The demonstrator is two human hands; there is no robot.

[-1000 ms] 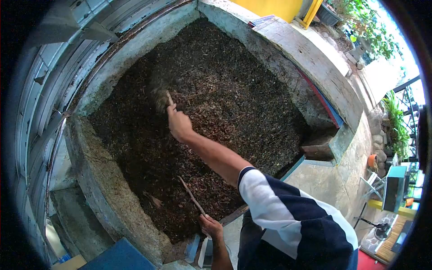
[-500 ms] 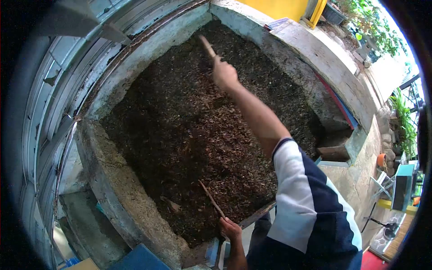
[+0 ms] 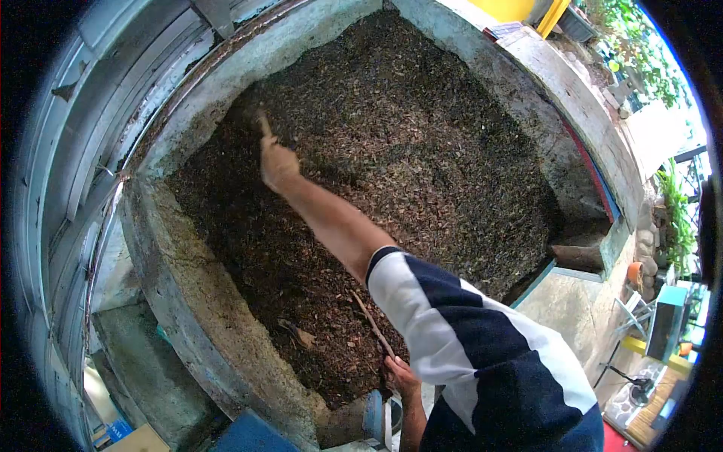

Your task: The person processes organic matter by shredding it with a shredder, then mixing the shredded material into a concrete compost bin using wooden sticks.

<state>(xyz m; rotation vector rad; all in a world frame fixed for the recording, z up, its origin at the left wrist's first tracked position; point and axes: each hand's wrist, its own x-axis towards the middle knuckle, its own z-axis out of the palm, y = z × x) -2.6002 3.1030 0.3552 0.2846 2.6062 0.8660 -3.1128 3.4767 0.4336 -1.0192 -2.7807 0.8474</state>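
Observation:
Dark soil mixed with brown wood chips [image 3: 422, 181] fills a concrete bed. Over its upper left part is my right hand [image 3: 279, 164], closed round a short pale stick [image 3: 264, 124] that points up and away; its tip is blurred over the soil. Near the bed's lower edge, my left hand [image 3: 403, 376] grips a thin brown stick [image 3: 373, 324], which slants up and left across the chips. A dry leaf [image 3: 305, 338] lies on the soil to the left of that stick.
A concrete wall [image 3: 203, 301] borders the bed on the left, with grey metal slats [image 3: 68, 188] beyond it. A blue panel [image 3: 252, 435] is at the bottom. On the right stand an orange pot [image 3: 635, 270], plants [image 3: 675, 211] and a teal-topped box [image 3: 666, 320].
My right hand has swept left and down with its stick. My left hand and its stick sit slightly farther right in view, and the camera view has shifted.

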